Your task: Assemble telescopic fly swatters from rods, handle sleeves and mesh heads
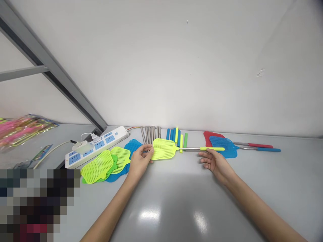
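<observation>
A yellow-green fly swatter (164,149) with a metal shaft and a yellow grip is held level above the grey table. My left hand (141,158) pinches the left edge of its mesh head between thumb and fingers. Just under the swatter's grip is my right hand (217,164), fingers apart and loosely curled; whether it touches the grip is hard to tell. To the right lie a blue fly swatter (224,146) and, partly beneath it, a red fly swatter (210,137). Behind my hands are several metal rods (151,132) and coloured handle sleeves (173,134).
Loose yellow, green and blue swatter heads (98,167) are piled left of my left hand. Beyond them stands a white power strip (99,145) with plugs and a cable. Plastic-wrapped packs (22,131) lie at far left, beside a metal frame post (68,87). A wall (189,74) closes the back.
</observation>
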The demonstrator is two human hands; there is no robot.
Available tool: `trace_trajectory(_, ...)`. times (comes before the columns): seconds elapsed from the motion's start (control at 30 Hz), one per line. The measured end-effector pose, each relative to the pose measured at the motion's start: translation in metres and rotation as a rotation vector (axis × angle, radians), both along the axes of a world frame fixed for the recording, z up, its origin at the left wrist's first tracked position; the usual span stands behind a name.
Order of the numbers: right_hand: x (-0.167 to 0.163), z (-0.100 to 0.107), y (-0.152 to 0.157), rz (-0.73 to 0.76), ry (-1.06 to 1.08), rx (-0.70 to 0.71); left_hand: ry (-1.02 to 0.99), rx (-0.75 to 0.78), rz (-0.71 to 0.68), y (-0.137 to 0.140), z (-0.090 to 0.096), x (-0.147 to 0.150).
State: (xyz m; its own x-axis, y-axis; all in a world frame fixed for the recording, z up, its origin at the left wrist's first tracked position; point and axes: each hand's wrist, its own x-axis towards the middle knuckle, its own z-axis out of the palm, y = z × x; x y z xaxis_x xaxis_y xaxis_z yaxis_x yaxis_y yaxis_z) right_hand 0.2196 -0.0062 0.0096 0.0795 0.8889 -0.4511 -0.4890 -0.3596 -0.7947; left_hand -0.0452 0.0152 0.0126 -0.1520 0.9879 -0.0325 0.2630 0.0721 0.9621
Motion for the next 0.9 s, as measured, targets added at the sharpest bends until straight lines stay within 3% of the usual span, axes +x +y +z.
trace_trajectory(0.17, 0.002, -0.004, 0.002, 0.023, 0.100, -0.054, 0.261, 0.109, 0.044, -0.007, 0.007, 0.007)
trace_trajectory(0.37, 0.007, -0.004, 0.003, 0.061, 0.112, -0.088, 0.659, 0.325, -0.035, -0.013, 0.007, 0.010)
trace_trajectory(0.57, 0.011, 0.002, 0.001, 0.176, 0.215, -0.174, 0.839, 0.324, -0.106, -0.015, -0.002, 0.012)
trace_trajectory(0.73, 0.012, 0.004, 0.001, 0.230, 0.132, -0.147, 0.865, 0.282, -0.139, -0.015, -0.009, 0.011)
trace_trajectory(0.9, 0.009, 0.001, 0.000, 0.290, 0.090, -0.159, 0.669, 0.250, -0.072, -0.013, -0.010, 0.012)
